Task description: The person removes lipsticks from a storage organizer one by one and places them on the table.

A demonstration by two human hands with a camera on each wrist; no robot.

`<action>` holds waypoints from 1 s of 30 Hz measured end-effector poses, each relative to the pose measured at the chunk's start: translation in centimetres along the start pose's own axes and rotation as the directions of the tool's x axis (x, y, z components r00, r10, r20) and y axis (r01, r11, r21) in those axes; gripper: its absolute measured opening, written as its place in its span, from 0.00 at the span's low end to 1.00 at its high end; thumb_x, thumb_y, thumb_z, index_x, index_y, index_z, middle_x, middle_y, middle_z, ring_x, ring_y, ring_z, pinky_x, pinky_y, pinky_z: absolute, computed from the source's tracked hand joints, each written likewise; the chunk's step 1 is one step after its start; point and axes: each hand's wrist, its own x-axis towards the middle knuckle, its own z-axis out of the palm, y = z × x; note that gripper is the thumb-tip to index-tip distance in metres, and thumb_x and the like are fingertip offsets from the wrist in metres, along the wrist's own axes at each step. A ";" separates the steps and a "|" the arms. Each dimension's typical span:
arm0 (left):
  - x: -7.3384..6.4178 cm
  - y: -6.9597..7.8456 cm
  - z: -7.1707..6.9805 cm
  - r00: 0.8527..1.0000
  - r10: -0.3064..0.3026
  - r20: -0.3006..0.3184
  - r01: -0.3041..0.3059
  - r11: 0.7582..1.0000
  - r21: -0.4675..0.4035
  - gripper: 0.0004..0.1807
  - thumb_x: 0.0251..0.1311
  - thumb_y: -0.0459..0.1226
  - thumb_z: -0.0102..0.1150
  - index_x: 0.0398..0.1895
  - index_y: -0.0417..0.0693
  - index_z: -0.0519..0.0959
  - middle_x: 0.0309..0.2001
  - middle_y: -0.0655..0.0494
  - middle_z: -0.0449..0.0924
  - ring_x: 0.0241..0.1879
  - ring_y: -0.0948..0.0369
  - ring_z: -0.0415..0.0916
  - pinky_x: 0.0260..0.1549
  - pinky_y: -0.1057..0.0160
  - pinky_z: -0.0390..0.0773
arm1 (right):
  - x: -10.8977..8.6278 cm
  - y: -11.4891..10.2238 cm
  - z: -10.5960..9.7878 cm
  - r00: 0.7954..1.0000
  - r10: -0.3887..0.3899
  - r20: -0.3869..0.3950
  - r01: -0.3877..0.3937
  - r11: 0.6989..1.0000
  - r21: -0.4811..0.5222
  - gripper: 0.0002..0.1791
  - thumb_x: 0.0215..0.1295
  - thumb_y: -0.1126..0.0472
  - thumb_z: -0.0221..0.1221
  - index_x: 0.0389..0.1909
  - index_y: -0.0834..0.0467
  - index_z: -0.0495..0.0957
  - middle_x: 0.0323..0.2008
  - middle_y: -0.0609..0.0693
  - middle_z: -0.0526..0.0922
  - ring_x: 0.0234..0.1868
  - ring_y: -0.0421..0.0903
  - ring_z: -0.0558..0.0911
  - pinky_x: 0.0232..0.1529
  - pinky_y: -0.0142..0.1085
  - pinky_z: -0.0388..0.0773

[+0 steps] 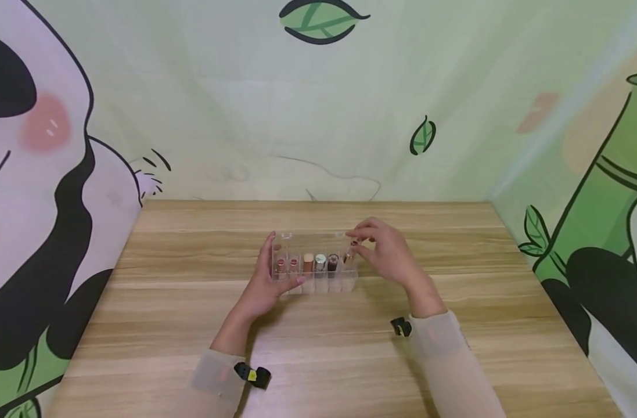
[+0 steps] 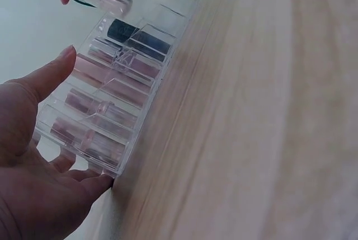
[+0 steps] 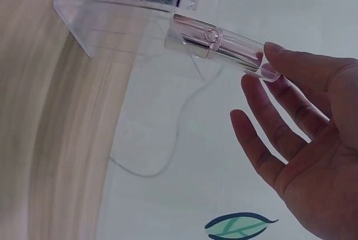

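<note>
Seems to be at the step of guiding one slim, pink-tinted, see-through lipstick tube (image 3: 221, 44) at the end compartment of a clear, box-shaped plastic holder (image 1: 328, 284); cannot tell whether going in or coming out. Pinches the tube's upper end between the thumb and forefinger of the right hand (image 1: 386, 249), holding the other fingers loosely apart. Grips the holder's opposite end with the left hand (image 1: 263, 287), laying the thumb along the front wall and curling the fingers round behind.

Likely calls next for a light, steady pinch, matching the tube's slant to the dividers and sparing the glossy black cylindrical tube (image 2: 120, 30) just beyond the right fingertips.

Looks shiny, with a metallic-looking core and a small round mark near the middle. Slants down from the right thumb toward the holder, at or just above the opening; cannot tell whether touching.
</note>
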 end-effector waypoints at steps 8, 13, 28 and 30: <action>-0.1 0.3 -0.2 1.000 -0.001 0.005 0.001 1.000 0.008 0.69 0.58 0.43 0.81 0.86 0.82 0.36 0.84 0.46 0.47 0.84 0.36 0.41 0.78 0.32 0.47 | 0.2 -0.7 -1.6 1.000 -0.025 -0.018 0.025 1.000 -0.007 0.16 0.68 0.67 0.72 0.56 0.60 0.89 0.53 0.54 0.85 0.51 0.54 0.86 0.52 0.50 0.82; -0.2 0.3 -0.3 1.000 -0.016 -0.003 0.016 1.000 0.025 0.69 0.58 0.43 0.81 0.86 0.83 0.36 0.84 0.45 0.46 0.84 0.37 0.42 0.78 0.31 0.45 | 0.4 -0.9 -2.3 1.000 -0.026 -0.006 0.026 0.999 -0.019 0.17 0.68 0.66 0.72 0.57 0.59 0.88 0.54 0.54 0.85 0.51 0.55 0.85 0.53 0.52 0.83; -0.2 0.2 -0.1 1.000 -0.031 0.001 0.030 0.999 0.036 0.69 0.58 0.45 0.81 0.85 0.87 0.34 0.84 0.46 0.47 0.83 0.37 0.44 0.77 0.29 0.45 | 0.4 -0.9 -2.8 0.999 -0.050 0.000 0.050 0.999 -0.013 0.17 0.69 0.66 0.71 0.58 0.61 0.87 0.55 0.57 0.84 0.49 0.57 0.85 0.51 0.53 0.83; -0.3 0.2 -0.1 0.999 -0.033 0.002 0.033 0.999 0.038 0.70 0.58 0.45 0.81 0.85 0.87 0.34 0.84 0.46 0.47 0.83 0.37 0.44 0.77 0.29 0.46 | 0.4 -1.0 -2.9 0.999 -0.049 -0.003 0.048 0.999 -0.011 0.17 0.69 0.66 0.71 0.58 0.61 0.88 0.55 0.56 0.85 0.49 0.57 0.86 0.52 0.53 0.83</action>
